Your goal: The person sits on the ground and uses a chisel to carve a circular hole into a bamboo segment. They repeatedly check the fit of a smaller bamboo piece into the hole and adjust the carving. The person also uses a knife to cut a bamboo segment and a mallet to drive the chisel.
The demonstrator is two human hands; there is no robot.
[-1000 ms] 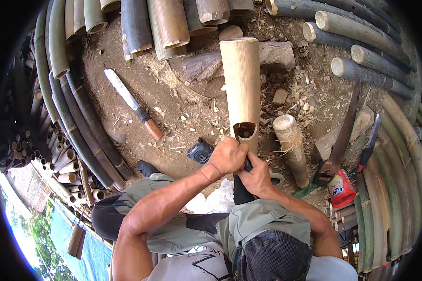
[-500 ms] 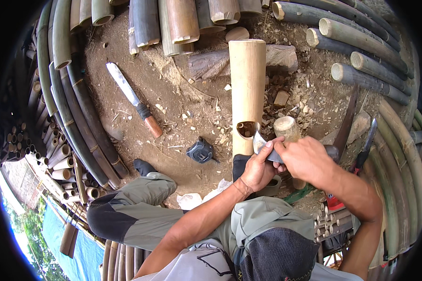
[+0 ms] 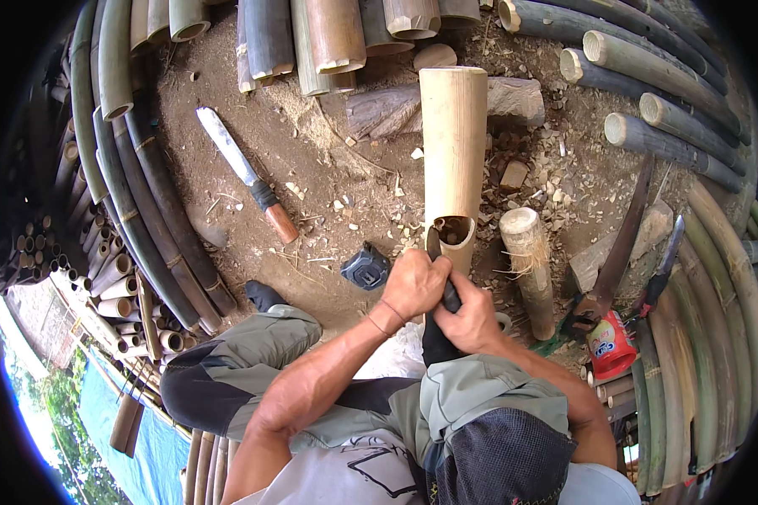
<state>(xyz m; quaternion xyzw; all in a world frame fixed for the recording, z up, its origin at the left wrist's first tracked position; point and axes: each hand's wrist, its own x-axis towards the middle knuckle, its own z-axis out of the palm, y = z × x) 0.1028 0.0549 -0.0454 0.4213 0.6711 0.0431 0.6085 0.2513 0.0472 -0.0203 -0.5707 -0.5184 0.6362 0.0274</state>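
Observation:
A pale, peeled bamboo tube (image 3: pixel 453 143) points away from me, with an angled cut opening (image 3: pixel 457 231) near its closer end. At the left edge of that opening stands the dark blade of a knife (image 3: pixel 434 242). My right hand (image 3: pixel 473 321) is closed round the black handle. My left hand (image 3: pixel 414 284) is closed over the knife at the base of the blade, its fingers partly hiding it. The near end of the tube lies under my hands, between my legs, on something dark.
A log block (image 3: pixel 514 99) lies behind the tube, amid wood chips. On the ground at left are a machete (image 3: pixel 242 172) and a tape measure (image 3: pixel 365 268). A wooden mallet (image 3: pixel 526 265), a saw (image 3: pixel 616 252) and a red container (image 3: pixel 610 345) are at right. Bamboo poles (image 3: pixel 682 71) surround the area.
The knife has moved from the right of the opening to its left edge, its blade now pointing away from me. My left hand has turned over; my right has moved left and nearer.

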